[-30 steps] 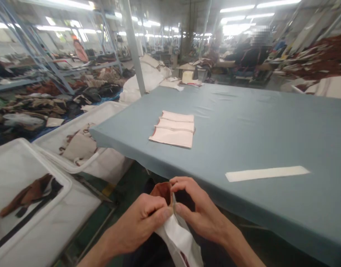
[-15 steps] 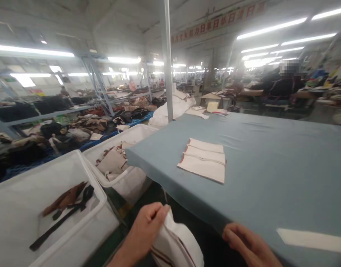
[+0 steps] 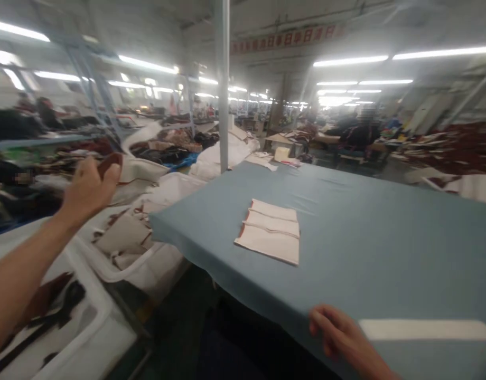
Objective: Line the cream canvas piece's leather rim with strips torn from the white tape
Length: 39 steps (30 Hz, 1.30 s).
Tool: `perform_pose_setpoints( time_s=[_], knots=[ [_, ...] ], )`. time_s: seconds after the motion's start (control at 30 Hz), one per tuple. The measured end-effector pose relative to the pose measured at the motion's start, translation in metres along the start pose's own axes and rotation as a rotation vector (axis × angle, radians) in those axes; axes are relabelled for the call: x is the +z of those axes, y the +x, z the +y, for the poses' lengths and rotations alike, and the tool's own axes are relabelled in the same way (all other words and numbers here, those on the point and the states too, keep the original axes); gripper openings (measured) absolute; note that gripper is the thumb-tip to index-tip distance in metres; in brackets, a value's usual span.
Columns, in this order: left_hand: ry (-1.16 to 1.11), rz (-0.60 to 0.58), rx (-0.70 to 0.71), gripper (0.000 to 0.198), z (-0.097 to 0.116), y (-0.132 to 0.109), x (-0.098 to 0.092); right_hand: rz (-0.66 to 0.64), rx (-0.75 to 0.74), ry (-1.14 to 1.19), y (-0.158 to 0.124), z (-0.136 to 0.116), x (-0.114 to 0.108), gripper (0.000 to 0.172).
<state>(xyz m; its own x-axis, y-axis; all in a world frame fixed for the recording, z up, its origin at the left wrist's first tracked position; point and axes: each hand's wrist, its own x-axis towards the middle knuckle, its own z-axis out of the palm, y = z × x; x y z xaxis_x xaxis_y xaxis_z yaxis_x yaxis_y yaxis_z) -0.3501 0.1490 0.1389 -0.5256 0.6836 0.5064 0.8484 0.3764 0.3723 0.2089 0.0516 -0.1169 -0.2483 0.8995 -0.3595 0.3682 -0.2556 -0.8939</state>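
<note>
My left hand [image 3: 93, 182] is raised at the left above the white bins, closed on the brown edge of a cream fabric piece [image 3: 142, 171] that swings out to its right, blurred. At the near edge of the blue-green covered table [image 3: 365, 237], my right hand [image 3: 338, 330] has its fingers curled together; whether anything is between them is hard to see. Flat cream panels with brown edging [image 3: 272, 229] lie on the table, apart from both hands. A cream strip [image 3: 425, 329] rests just right of my right hand.
One white bin [image 3: 164, 269] holds cream scraps; a nearer bin [image 3: 108, 338] holds brown and black strips. A metal post [image 3: 223, 89] rises behind the table's far left corner. Brown and cream pieces [image 3: 460, 148] are piled at the right; a person [image 3: 360, 134] is farther back.
My left hand has swung up and left with the cream fabric, from low beside the table to above the bins. My right hand remains near the table edge. The view has turned slightly right.
</note>
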Motion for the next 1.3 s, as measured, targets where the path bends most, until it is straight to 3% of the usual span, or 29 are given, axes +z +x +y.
perform_pose_setpoints(
  time_s=[0.13,0.23,0.3,0.4,0.57,0.67,0.8,0.97,1.03,1.2,1.3],
  knots=[
    [-0.165,-0.321,0.108,0.077,0.007,-0.093,0.078,0.031,-0.012,-0.157,-0.001,-0.03,0.006,0.054],
    [-0.303,-0.523,0.194,0.069,0.032,-0.17,0.134,0.112,-0.064,-0.282,0.009,-0.044,0.01,0.042],
    [-0.373,-0.607,0.234,0.059,0.055,-0.204,0.163,0.223,-0.146,-0.376,0.026,-0.054,0.012,0.036],
    [-0.442,-0.673,0.251,0.052,0.087,-0.222,0.198,0.367,-0.277,-0.495,0.065,-0.067,0.012,0.032],
    [-0.499,-0.73,0.125,0.043,0.118,-0.206,0.237,0.433,-0.468,-0.657,0.123,-0.067,0.014,0.041],
    [-0.598,-0.808,0.016,0.032,0.129,-0.198,0.246,0.446,-0.51,-0.73,0.136,-0.054,0.022,0.045],
    [-0.781,-0.885,-0.041,0.028,0.149,-0.204,0.244,0.493,-0.529,-0.791,0.139,-0.042,0.028,0.026],
    [-0.889,-0.869,-0.073,0.025,0.17,-0.226,0.247,0.554,-0.513,-0.779,0.141,-0.047,0.029,0.05],
    [-0.905,-0.851,-0.09,0.022,0.174,-0.233,0.247,0.555,-0.526,-0.754,0.14,-0.053,0.031,0.05],
    [-1.009,-0.794,-0.084,0.022,0.185,-0.242,0.227,0.47,-0.639,-0.648,0.131,-0.066,0.038,0.044],
    [-1.091,-0.759,-0.075,0.03,0.19,-0.24,0.208,0.476,-0.619,-0.516,0.136,-0.072,0.033,0.031]
  ],
)
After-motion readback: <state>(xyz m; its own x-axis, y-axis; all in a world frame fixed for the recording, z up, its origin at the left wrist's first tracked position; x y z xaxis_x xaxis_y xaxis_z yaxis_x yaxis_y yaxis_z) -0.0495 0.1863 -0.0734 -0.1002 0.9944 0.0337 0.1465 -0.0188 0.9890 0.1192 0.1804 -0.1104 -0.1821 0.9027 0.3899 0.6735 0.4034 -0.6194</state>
